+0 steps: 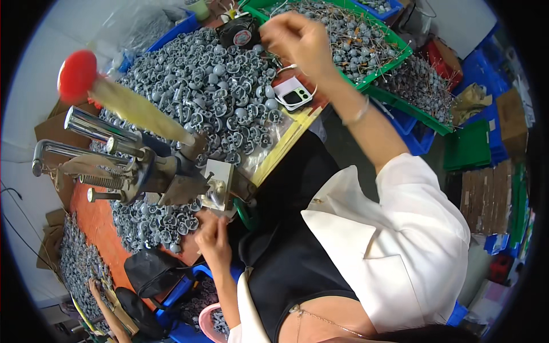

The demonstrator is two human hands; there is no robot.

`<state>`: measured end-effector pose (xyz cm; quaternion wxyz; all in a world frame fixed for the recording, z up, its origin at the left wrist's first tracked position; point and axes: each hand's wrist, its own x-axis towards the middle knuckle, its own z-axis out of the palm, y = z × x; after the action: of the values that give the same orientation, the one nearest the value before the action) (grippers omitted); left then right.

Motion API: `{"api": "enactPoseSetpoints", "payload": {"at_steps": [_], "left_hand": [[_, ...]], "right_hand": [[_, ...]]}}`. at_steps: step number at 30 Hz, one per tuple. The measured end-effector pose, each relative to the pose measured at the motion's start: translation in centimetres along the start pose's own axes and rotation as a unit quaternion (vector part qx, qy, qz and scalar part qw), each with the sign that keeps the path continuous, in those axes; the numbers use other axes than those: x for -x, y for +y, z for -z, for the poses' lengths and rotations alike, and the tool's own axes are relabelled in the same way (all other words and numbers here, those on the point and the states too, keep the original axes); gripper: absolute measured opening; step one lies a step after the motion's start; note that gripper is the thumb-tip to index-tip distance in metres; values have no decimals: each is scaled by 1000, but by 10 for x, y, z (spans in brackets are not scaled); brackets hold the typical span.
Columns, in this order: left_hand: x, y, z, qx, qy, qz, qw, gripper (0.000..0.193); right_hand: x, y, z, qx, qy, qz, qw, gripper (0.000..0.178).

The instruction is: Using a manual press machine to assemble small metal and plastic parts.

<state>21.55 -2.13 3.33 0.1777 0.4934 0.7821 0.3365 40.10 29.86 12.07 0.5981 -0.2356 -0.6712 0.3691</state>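
Observation:
A manual lever press (163, 174) stands on the orange bench, its long wrapped handle ending in a red knob (77, 74). My left hand (214, 240) is at the press's base plate (219, 182), fingers pinched on a small grey part beside a heap of the same parts (151, 220). My right hand (297, 37) is raised with its fingers bunched over a green tray (400, 48) of grey parts with wire leads. What it holds is hidden. A large pile of grey round plastic parts (217, 86) covers the bench behind the press.
A small white device (293, 94) lies by the pile's edge, a black round object (237, 31) behind it. Blue bins (412, 128) and a second green tray (420, 86) sit to the right. A black bag (151, 268), a pink bowl (207, 323) and another person's hand (94, 286) are at lower left.

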Motion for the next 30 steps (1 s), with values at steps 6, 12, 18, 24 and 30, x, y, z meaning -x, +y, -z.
{"api": "enactPoseSetpoints", "payload": {"at_steps": [6,12,18,24,30], "left_hand": [[55,-3,26,544,-42,98,832,34],[-25,-109,186,482,470,-84,734,33],[-91,-213,191,72,399,37,914,34],[-173,-220,138,-114,273,136,946,52],[-172,-200,107,-113,261,-40,958,30]], "right_hand": [[-59,166,133,463,110,-71,877,37],[-64,196,200,570,48,-98,814,34],[-119,131,182,249,175,51,951,25],[-138,46,160,175,182,116,961,24],[-83,10,145,72,137,54,986,20]]}}
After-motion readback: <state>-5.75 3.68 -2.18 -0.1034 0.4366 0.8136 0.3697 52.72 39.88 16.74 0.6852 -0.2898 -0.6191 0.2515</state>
